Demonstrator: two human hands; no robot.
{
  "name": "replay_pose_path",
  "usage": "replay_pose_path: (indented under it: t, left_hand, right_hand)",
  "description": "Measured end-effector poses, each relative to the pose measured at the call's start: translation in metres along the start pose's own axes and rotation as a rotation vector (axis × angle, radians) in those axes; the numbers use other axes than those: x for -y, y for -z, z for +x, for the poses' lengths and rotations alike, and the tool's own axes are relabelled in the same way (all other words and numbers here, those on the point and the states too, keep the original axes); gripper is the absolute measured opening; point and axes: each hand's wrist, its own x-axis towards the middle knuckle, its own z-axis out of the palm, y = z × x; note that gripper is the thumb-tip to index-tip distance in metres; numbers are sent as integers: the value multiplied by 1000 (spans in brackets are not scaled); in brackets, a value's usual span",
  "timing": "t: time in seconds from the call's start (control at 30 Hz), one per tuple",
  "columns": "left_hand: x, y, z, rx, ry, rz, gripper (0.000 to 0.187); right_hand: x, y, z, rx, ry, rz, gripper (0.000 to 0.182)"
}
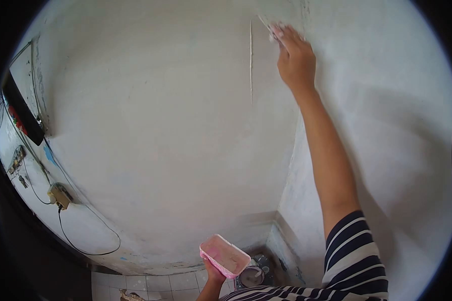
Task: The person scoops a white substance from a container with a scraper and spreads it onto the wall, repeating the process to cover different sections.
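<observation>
My right hand (297, 57) is raised high near the wall corner, its fingers closed round a scraper (266, 24). The scraper's thin blade edge lies against the pale wall (176, 100), and white paste is smeared on the fingers. Left of it, a raised vertical ridge of white filler (251, 60) runs down the wall. Low down, my left hand (214, 272) grips a pink rectangular plastic tub (226, 255) from its left side. A thin layer of whitish-pink paste coats the tub's inside.
At left, a power socket box (60, 195) with a looping black cable (116, 246) hangs on the wall, below a dark screen-like panel (24, 110). A bucket (251, 276) stands in the floor corner. White tiles (158, 283) cover the floor. A side wall (386, 150) rises at right.
</observation>
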Motion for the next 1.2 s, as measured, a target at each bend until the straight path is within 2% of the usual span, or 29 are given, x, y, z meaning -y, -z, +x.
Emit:
replay_pose_path:
  t: [0.07, 0.13, 0.3, 0.37, 0.43, 0.47, 0.57, 0.67, 0.77, 0.87, 0.9, 0.93, 1.0, 1.07, 1.1, 1.2]
  left_hand:
    - [-2, -5, 0, 4, -3, -19, 85]
    - [-1, -4, -2, -38, -30, -13, 85]
    - [9, 26, 1, -85, -43, -48, 85]
    - [7, 23, 2, -116, -46, -30, 86]
    - [6, 11, -1, -86, -10, -15, 87]
    - [8, 10, -2, -86, -18, -13, 87]
    - [7, 6, 6, -124, -64, 26, 88]
    - [10, 11, 2, -68, -24, -32, 87]
    - [12, 11, 1, -67, -39, -34, 86]
    - [12, 14, 2, -82, -29, -65, 84]
    - [13, 14, 3, -106, -40, -67, 84]
    - [14, 15, 5, -131, -49, -70, 84]
    - [16, 16, 4, -116, -62, -67, 85]
    - [16, 14, 6, -102, -79, -71, 85]
    - [13, 9, 5, -101, -55, -89, 85]
    - [18, 18, 7, -95, -14, -112, 86]
  right_hand:
    - [-12, -13, 19, 128, 166, -156, 43]
    - [-6, -15, -12, 190, 109, -88, 44]
    - [59, 30, -176, 421, -61, -2, 39]
    - [89, 56, -252, 521, -112, 40, 39]
    - [111, 81, -295, 582, -144, 41, 37]
    - [115, 89, -298, 575, -144, 46, 37]
    - [111, 96, -259, 375, -245, 129, 33]
    - [80, 74, -138, 198, -212, 111, 41]
    - [32, 23, -16, -11, -40, 62, 48]
    - [-6, -20, 55, -31, 66, -53, 45]
    - [-10, -25, 63, 77, 122, -170, 45]
    - [-12, -28, 66, 187, 179, -288, 44]
    - [-7, -28, 34, 318, 166, -191, 41]
    - [18, -18, -33, 364, 34, -33, 39]
    - [36, -8, -70, 366, 51, -15, 37]
    - [94, 42, -198, 568, -90, 58, 38]
